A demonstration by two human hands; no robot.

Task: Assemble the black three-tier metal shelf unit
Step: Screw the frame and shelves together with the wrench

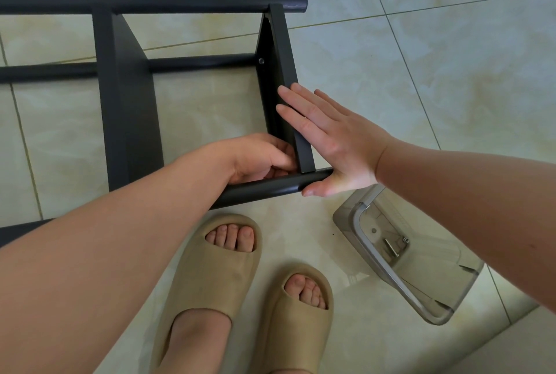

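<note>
1. The black three-tier metal shelf unit [126, 96] is lying on its side on the pale tiled floor [451, 57], its long round posts running left to right across the view.
2. The nearest black round post [270, 187] is lying just under the lower end of a flat black shelf panel [282, 72], whose long axis is running away from the person.
3. The left hand [258, 160] is curling its grip inside that corner; whether it is pinching a screw cannot be told.
4. The right hand [328, 139] is lying flat and spread against the panel's outer face, thumb touching the post end, bracing it.
5. A clear plastic hardware box [421, 277] is sitting nearer the right arm.
6. Likely next: fastening this corner, the left hand being nearer.
</note>
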